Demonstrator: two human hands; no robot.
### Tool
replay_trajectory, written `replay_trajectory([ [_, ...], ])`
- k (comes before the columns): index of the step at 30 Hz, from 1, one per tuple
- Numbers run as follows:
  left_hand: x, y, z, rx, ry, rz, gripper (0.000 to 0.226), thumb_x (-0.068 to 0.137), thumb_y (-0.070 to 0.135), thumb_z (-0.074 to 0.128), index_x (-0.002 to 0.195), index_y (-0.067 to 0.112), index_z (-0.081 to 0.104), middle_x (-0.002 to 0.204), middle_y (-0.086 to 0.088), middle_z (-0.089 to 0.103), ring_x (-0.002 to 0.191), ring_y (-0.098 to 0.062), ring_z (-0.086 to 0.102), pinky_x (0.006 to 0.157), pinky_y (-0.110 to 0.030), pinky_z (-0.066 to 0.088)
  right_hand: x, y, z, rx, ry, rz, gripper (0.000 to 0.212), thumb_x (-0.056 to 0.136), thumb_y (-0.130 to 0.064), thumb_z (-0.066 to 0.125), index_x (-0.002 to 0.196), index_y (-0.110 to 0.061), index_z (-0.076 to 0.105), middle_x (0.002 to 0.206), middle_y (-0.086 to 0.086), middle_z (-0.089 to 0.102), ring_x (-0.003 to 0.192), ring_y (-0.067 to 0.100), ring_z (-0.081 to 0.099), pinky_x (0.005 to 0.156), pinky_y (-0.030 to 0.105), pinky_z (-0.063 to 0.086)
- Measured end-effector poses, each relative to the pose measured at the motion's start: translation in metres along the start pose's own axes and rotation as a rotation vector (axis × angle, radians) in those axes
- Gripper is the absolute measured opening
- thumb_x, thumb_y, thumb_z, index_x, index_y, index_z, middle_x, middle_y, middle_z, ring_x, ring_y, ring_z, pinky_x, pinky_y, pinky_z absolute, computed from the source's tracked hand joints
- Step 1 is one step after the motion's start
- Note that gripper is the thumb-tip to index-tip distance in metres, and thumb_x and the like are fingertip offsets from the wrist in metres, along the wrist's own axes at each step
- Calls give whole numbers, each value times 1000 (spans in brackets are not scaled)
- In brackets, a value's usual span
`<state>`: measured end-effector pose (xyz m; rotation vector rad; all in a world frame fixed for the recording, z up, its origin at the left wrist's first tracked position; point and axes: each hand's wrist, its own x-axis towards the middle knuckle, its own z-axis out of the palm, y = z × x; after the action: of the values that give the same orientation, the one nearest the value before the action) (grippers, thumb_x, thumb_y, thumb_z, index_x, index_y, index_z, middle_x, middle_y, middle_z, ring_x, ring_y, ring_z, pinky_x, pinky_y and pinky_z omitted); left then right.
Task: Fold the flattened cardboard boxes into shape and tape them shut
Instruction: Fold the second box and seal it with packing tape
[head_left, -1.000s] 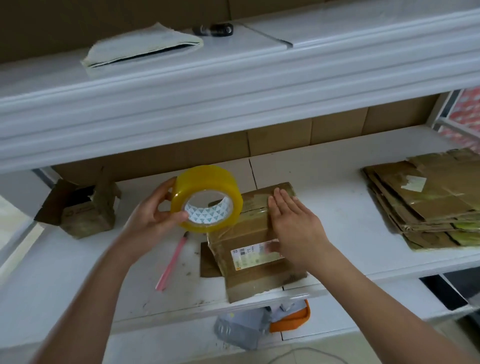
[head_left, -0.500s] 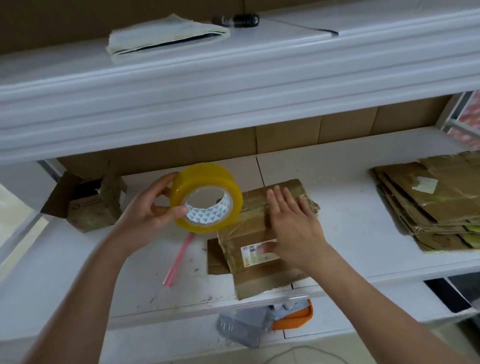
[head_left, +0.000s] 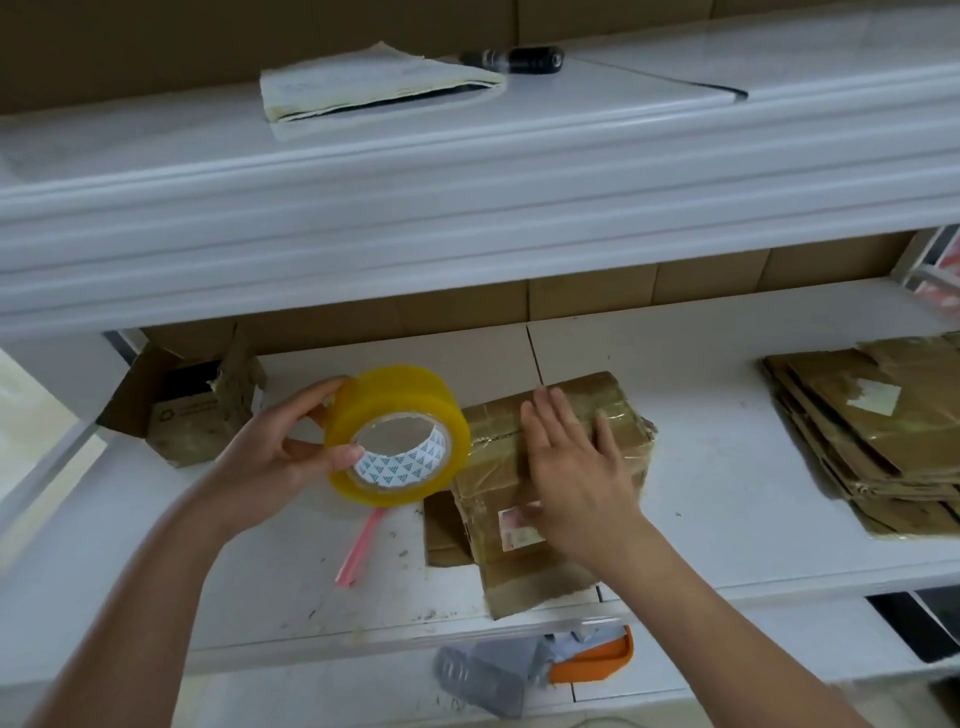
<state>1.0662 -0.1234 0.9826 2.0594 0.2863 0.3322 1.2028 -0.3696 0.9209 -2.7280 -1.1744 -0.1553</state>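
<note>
A folded brown cardboard box (head_left: 488, 457) with old tape and a label lies on the white shelf (head_left: 701, 467), overhanging its front edge. My right hand (head_left: 571, 467) lies flat on the box's top, fingers straight. My left hand (head_left: 270, 457) grips a yellow roll of tape (head_left: 397, 434) just left of the box, thumb at the core, held above the shelf. A stack of flattened cardboard boxes (head_left: 872, 436) lies at the right of the shelf.
An open small cardboard box (head_left: 182, 405) stands at the shelf's left. A pink stick (head_left: 358, 545) lies below the tape roll. On the upper shelf lie a folded cloth (head_left: 374, 78) and a black marker (head_left: 524, 58). An orange container (head_left: 597, 665) and grey bags sit on a lower shelf.
My right hand has slid a little over the box top while the box turned slightly. The tape roll stays in my left hand, tilted more toward me.
</note>
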Motion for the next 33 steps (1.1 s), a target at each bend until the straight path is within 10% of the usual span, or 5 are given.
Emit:
replay_trajectory([
  [10,-26,-31,0,57,-40,-180,59,65,37,75,116,54,50,115,8,52,88,-9,71,64,-23,57,11,13,2,20,-23,-133,99,85,-64,52,154,-26,-8,161,-10,-13,147,5,-8,115,27,-4],
  [20,-38,-56,29,2,-19,-207,51,74,17,80,115,36,55,111,-5,52,92,-20,69,67,-26,59,11,-9,3,62,-43,-44,110,66,-97,19,150,-36,-18,160,-4,-15,148,15,-15,114,52,-15],
  [23,-38,-60,39,43,-109,-288,44,83,9,75,115,24,48,116,-8,49,98,-26,67,76,-39,61,7,-28,9,58,20,-6,102,69,-94,1,153,-37,4,163,8,-2,150,21,-8,114,54,-13],
  [29,-32,-55,57,-205,-193,-278,53,70,40,82,104,11,54,112,-7,62,101,-14,66,76,-37,59,17,15,-1,228,-54,-183,77,88,-60,48,154,-32,18,163,-7,1,147,1,-8,116,33,-14],
  [33,-24,-59,94,-126,-265,-259,66,63,65,78,118,34,60,141,-4,46,136,-25,42,107,-52,42,24,32,-9,500,-120,-156,77,85,-22,68,151,-26,28,161,-12,11,143,-8,-1,113,24,-14],
])
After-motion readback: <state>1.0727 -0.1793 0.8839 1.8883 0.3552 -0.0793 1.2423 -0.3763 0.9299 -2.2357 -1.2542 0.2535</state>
